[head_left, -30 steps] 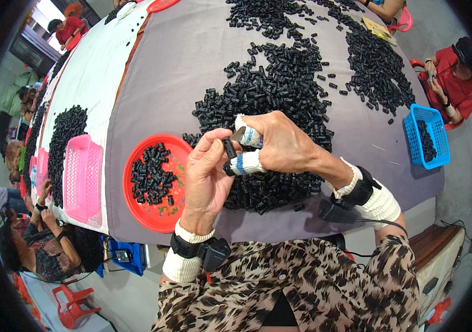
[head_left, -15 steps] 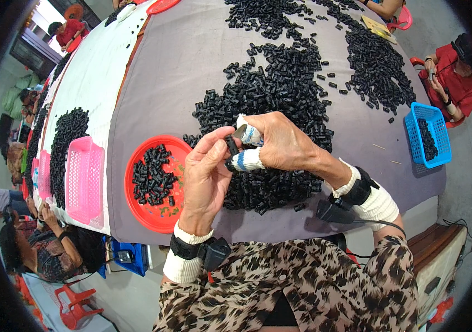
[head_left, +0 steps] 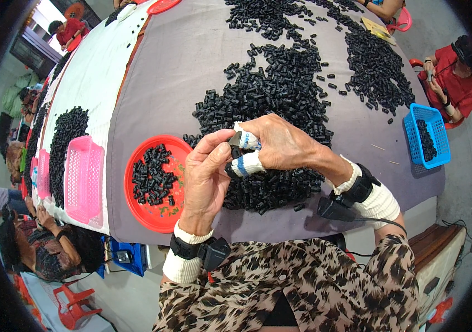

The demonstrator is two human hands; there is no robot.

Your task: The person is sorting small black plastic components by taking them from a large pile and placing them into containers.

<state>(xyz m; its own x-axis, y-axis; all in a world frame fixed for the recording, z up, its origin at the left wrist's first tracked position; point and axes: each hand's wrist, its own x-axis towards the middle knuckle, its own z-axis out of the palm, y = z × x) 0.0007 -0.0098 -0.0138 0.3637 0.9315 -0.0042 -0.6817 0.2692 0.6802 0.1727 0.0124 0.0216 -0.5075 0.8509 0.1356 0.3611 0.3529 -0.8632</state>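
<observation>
My left hand (head_left: 202, 174) pinches a small black cylindrical piece (head_left: 228, 157) between thumb and fingertips, and most of the piece is hidden. Against it, my right hand (head_left: 285, 143) grips a short dark-grey blade (head_left: 236, 138), whose handle is out of sight in the fist. White fabric with blue marks (head_left: 247, 162) wraps the thumb and forefinger of that hand. Under and beyond both hands spreads a large pile of black cylindrical pieces (head_left: 269, 91). To the left of my left hand, a red round tray (head_left: 178, 180) holds more of them.
Pink baskets (head_left: 83, 182) stand at the left on a white-covered table. At the right edge sits a blue basket (head_left: 440, 133) with black pieces inside. Another pile (head_left: 377, 66) lies far right. Co-workers sit around, one in a red shirt (head_left: 460, 83).
My fingertips have drawn closer together, and the black piece shows less between them. The blade has tilted and shifted slightly left. The piles and the tray look unchanged.
</observation>
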